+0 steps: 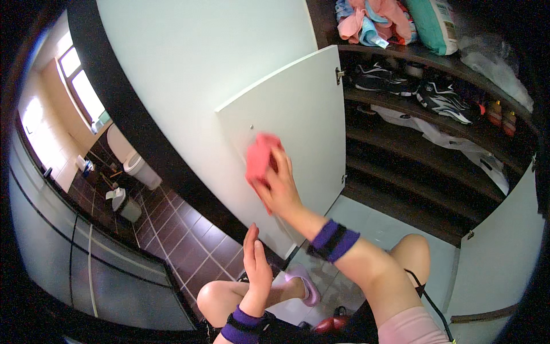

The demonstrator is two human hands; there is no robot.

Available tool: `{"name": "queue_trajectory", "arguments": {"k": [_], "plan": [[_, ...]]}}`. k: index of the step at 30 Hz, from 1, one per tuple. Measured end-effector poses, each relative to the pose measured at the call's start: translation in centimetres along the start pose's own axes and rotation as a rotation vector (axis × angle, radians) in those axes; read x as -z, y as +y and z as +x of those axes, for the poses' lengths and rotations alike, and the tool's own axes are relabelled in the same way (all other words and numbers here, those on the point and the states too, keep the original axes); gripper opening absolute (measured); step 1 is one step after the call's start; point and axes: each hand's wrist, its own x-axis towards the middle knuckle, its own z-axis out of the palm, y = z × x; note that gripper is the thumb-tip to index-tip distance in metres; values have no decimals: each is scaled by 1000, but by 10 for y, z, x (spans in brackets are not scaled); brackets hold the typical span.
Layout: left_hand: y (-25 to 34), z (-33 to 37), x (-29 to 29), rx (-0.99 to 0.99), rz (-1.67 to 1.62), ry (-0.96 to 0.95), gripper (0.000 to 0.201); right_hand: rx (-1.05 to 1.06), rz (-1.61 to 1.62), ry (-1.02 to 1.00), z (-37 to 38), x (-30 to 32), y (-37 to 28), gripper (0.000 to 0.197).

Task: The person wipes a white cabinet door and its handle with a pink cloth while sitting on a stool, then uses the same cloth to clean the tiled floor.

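A pink-red cloth is bunched in my right hand, whose fingers press it to the white cabinet door. The cloth is slightly blurred and sits just below a small knob or screw on the door. My left hand is raised beside the door's lower edge, with its fingers stretched out and nothing in it. Both wrists wear purple bands with black straps. The door stands swung out on its hinges from a dark shoe cabinet.
Dark shelves hold black-and-white sports shoes, small bottles and clear plastic. Folded clothes and a green-white bag lie on top. A second white door hangs at right. A tiled bathroom with a toilet and bin shows at left.
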Motion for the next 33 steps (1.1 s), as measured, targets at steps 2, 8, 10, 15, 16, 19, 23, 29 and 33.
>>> {"name": "queue_trajectory", "arguments": {"k": [2,8,10,15,16,19,23,29,33], "plan": [[6,-4,12,-6,29,21,39,63,-22,61,44,-14,-11,41],[27,-12,25,-44,60,54,38,-66,-276,36,34,-44,-17,39],[30,-18,32,-49,87,53,38,-155,-326,1,-15,-57,-12,39],[31,-21,14,-80,75,12,38,-316,-301,-80,-103,-34,14,36],[32,-20,11,-85,69,1,38,-344,-299,-93,-108,-30,19,36],[31,-19,11,-69,70,-28,38,-319,-180,-99,-104,-21,17,38],[21,-11,12,-43,75,-21,39,-61,-46,19,-22,-18,-11,40],[0,16,0,13,-68,35,40,108,-269,120,51,-38,-1,42],[-20,24,-11,85,-126,74,42,92,-283,130,-18,-58,37,50]]}}
